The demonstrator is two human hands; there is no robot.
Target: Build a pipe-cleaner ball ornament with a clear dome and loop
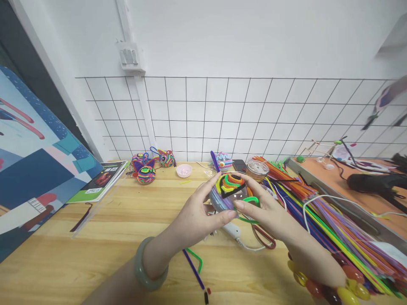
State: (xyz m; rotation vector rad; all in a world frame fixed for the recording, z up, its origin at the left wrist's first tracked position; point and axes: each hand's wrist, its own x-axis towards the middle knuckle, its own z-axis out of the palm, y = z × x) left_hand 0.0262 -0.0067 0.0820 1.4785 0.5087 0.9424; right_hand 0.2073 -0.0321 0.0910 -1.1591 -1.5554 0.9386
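Fingers of the left hand (197,209) and right hand (270,212) curl around a bright ball (229,181), holding it from both sides above the wooden surface (121,237). Fuzzy strips cover lots of it, but one see-through patch is bare, so it looks part done. A green strip (251,198) loops by the right thumb. Colourful covered balls (146,175) sit at the back left. Long fuzzy sticks (349,241) lie on the right.

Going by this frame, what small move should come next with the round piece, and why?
I'd probably steady the round piece in the left hand and guide the green strip toward the clear patch with the right hand: the strip juts out in a loop, and that patch looks uncovered beside the coloured rows.
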